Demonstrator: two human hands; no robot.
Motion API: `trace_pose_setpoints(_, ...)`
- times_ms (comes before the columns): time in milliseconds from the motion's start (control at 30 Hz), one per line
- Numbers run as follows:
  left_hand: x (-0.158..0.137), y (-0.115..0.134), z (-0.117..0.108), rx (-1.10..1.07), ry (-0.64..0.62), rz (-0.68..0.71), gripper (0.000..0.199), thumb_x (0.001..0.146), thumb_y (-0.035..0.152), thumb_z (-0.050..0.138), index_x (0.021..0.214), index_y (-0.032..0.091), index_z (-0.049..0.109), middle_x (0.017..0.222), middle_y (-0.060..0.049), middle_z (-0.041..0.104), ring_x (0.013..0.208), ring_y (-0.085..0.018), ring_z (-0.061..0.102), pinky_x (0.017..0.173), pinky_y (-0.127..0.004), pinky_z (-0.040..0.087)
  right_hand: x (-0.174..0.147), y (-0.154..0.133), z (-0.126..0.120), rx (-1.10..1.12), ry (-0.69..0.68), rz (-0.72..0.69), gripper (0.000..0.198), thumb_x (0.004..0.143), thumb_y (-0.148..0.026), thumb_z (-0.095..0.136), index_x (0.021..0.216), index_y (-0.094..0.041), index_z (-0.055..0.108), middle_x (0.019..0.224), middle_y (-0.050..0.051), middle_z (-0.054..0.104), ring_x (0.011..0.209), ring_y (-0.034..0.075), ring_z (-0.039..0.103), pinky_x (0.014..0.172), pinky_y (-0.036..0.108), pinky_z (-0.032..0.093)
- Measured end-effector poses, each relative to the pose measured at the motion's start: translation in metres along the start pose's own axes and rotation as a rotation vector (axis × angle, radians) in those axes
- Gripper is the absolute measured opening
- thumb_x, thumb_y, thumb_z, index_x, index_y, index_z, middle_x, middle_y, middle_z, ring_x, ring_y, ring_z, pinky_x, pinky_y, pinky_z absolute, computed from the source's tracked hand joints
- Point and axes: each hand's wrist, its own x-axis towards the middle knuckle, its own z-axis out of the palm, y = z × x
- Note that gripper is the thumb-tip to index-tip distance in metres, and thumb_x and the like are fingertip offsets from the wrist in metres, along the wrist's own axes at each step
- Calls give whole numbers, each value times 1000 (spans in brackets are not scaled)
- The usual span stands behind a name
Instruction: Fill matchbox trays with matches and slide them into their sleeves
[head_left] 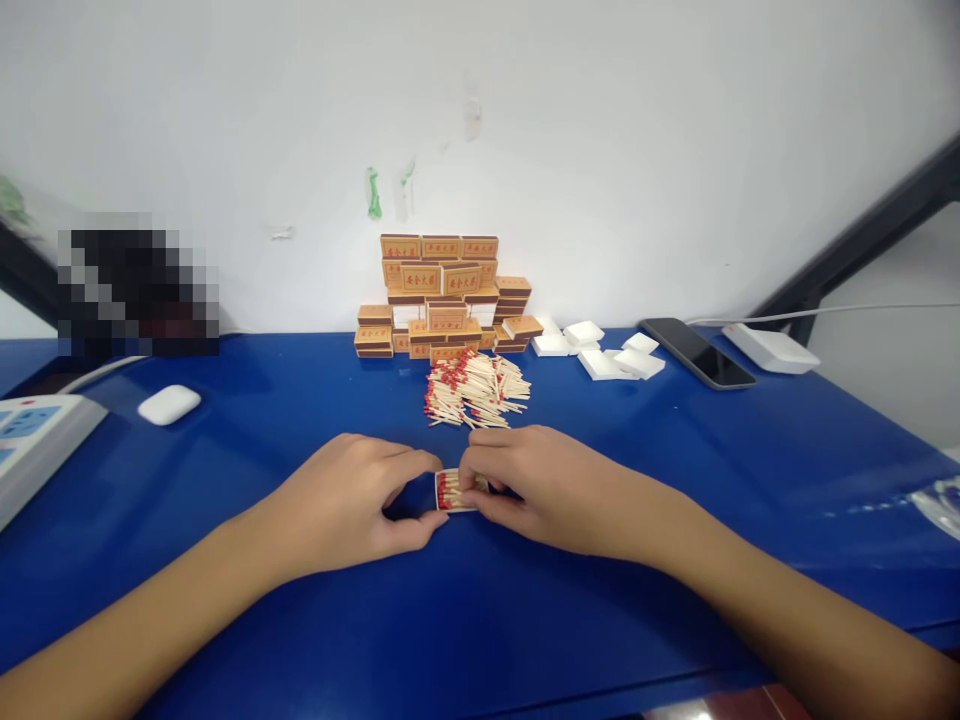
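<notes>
A small white matchbox tray (437, 492) lies on the blue tabletop in front of me, with red-headed matches (448, 490) side by side in it. My left hand (367, 497) grips the tray's left end between thumb and index finger. Over the tray's right part, my right hand (529, 487) has thumb and fingers pinched together on matches, and it hides that end. Just beyond both hands sits a loose pile of matches (480, 390), apart from the tray.
Orange matchboxes (441, 280) are stacked against the wall. White empty trays (600, 362), a black phone (697, 352) and a white box (771, 348) lie to the right. A white earbud case (169, 405) and a power strip (45, 440) are at left.
</notes>
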Motion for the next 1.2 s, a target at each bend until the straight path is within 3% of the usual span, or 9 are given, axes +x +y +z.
trace_pose_setpoints(467, 0, -1, 1, 17, -1, 4, 24, 90, 33, 70, 111, 21, 74, 67, 5, 63, 55, -12, 57, 56, -26, 38, -1, -5, -4, -51, -41, 58, 16, 102, -18, 58, 91, -16, 69, 92, 3, 67, 79, 14, 60, 70, 28, 40)
trace_pose_setpoints(1033, 1, 1, 0, 14, -10, -5, 18, 91, 34, 68, 102, 22, 74, 66, 5, 62, 54, -12, 55, 55, -26, 36, -1, -4, 0, -12, -4, 86, 10, 98, -16, 61, 89, -16, 67, 90, 3, 69, 76, 15, 62, 69, 27, 40)
trace_pose_setpoints(1200, 1, 1, 0, 25, -8, 3, 19, 91, 34, 69, 103, 21, 74, 64, 5, 61, 52, -12, 54, 54, -26, 36, 3, -4, -2, -117, 2, 70, 14, 104, -22, 58, 96, -14, 67, 98, 7, 70, 80, 16, 63, 68, 28, 39)
